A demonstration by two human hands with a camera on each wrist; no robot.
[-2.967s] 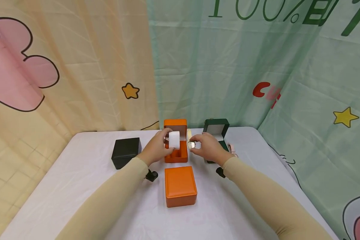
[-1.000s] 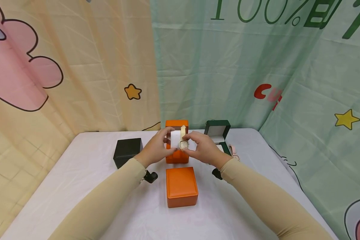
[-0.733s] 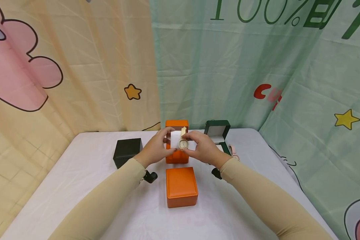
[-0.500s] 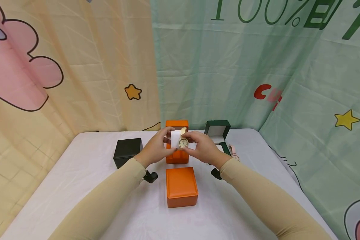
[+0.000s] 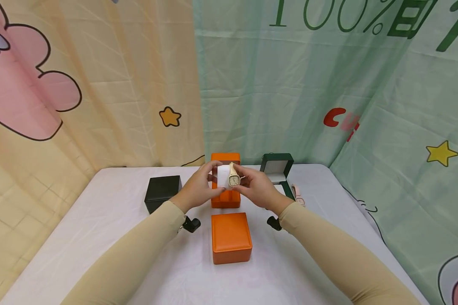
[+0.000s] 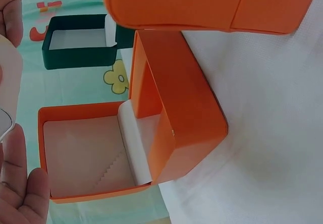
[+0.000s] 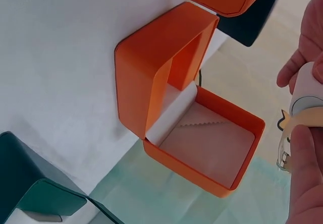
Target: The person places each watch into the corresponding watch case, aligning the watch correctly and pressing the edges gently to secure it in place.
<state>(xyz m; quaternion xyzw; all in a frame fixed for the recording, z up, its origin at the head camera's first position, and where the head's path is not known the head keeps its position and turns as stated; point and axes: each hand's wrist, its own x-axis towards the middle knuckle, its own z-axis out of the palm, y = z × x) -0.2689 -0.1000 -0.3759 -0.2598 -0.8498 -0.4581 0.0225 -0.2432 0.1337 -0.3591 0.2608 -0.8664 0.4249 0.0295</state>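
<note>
Above the open orange watch box (image 5: 226, 203), my left hand (image 5: 197, 187) holds a white watch cushion (image 5: 223, 176) between thumb and fingers. My right hand (image 5: 261, 187) pinches a wristwatch (image 5: 234, 180) with a pale cream strap and a squarish gold-rimmed dial. The watch lies against the cushion's right end, dial facing me. Seen in the right wrist view, the cream strap (image 7: 309, 118) curves around the cushion's end, with a metal buckle (image 7: 285, 158) hanging loose. The left wrist view shows only the edges of both hands and part of the cushion.
A closed orange box (image 5: 232, 237) stands nearer me on the white-covered table (image 5: 290, 271). A black box (image 5: 162, 191) sits to the left. An open green box (image 5: 276, 164) stands at the right, with a pink-strapped watch (image 5: 298, 197) beside it.
My right hand has moved left, bringing the watch from beside the cushion up against its right end. In the last half second its fingers have shifted on the strap. The left hand keeps holding the cushion.
</note>
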